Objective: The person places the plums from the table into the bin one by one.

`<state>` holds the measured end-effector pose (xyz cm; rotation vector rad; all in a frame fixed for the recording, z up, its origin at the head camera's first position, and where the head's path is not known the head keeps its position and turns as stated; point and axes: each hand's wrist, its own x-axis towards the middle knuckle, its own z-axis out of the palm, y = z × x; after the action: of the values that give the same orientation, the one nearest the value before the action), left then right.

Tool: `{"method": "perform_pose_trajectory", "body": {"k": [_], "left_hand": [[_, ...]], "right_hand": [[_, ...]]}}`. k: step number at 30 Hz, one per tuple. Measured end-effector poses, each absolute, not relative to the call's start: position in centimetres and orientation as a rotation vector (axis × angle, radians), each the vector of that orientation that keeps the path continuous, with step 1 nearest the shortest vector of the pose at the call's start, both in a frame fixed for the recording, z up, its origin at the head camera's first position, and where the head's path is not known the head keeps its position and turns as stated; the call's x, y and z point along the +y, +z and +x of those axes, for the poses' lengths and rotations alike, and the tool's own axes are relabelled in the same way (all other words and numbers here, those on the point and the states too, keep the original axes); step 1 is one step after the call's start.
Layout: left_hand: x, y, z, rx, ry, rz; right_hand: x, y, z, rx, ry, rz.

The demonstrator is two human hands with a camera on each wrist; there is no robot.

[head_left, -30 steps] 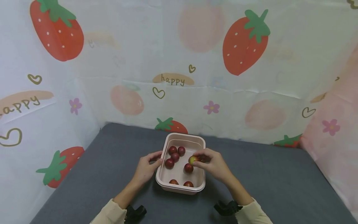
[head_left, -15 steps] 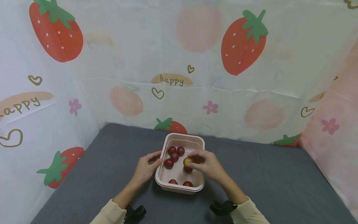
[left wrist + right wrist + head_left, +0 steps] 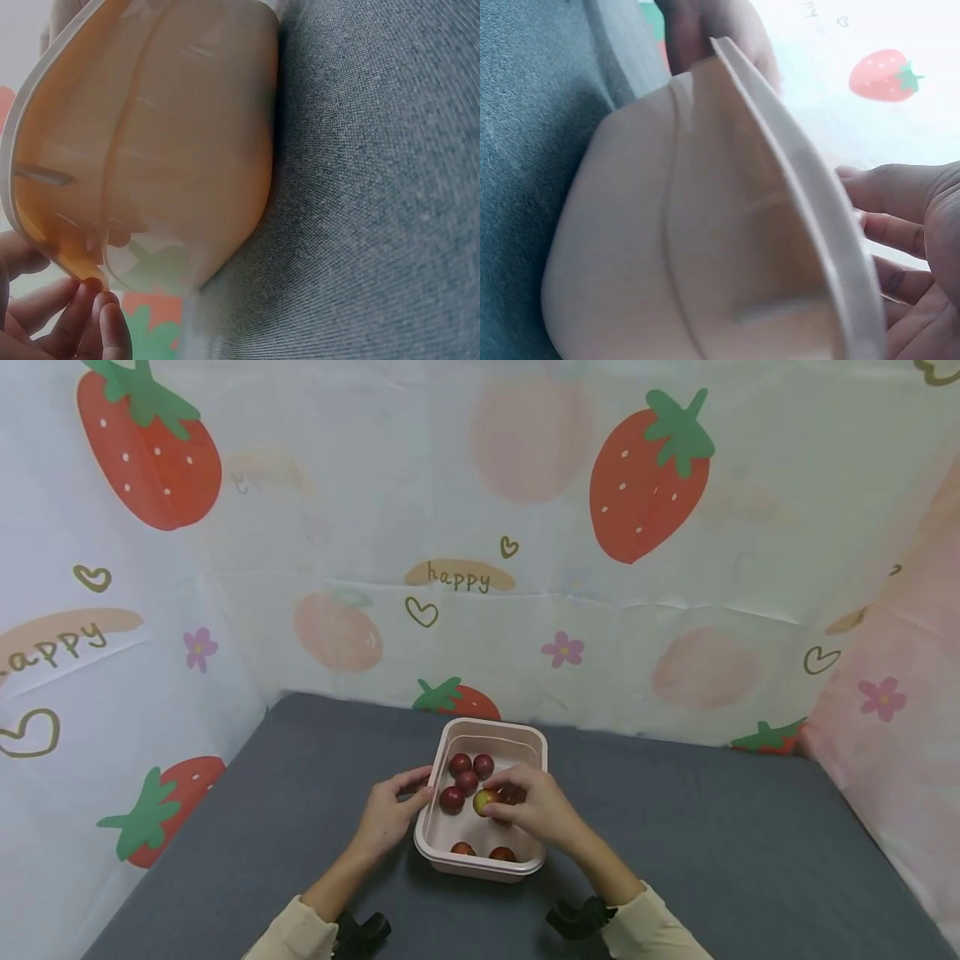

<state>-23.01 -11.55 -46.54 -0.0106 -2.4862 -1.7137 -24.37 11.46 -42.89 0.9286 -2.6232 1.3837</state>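
A pale pink plastic box [image 3: 480,868] stands on the grey cloth, with several dark red plums [image 3: 452,799] in it. My left hand [image 3: 386,816] grips the box's left rim between thumb and fingers; the left wrist view shows the fingertips [image 3: 112,326] at that rim. Inside the box's mouth, my right hand [image 3: 542,810] pinches a plum with a yellow-green side [image 3: 483,802]. Two plums near the front wall are partly hidden by it, and the right hand covers the box's middle right. The right wrist view shows the box's outer wall [image 3: 622,225] but no plum.
Grey cloth [image 3: 712,843] covers the table on both sides of the box. A printed curtain [image 3: 360,510] with strawberries and hearts stands behind and to the sides. Black wrist straps [image 3: 577,917] sit at both cuffs.
My right hand has moved left within the box, carrying the yellow-green plum towards the plums on the left. It now covers a red plum seen before. The left hand stays on the rim.
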Motion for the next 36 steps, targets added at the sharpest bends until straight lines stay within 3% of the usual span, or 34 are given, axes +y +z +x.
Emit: {"method": "perform_pose_trajectory", "body": {"k": [36], "left_hand": [[-11.6,-46.8,-23.3,-2.478,-1.717,-0.025]], "right_hand": [[9.6,-44.2,-24.5,-2.716,1.084,0.98]]}}
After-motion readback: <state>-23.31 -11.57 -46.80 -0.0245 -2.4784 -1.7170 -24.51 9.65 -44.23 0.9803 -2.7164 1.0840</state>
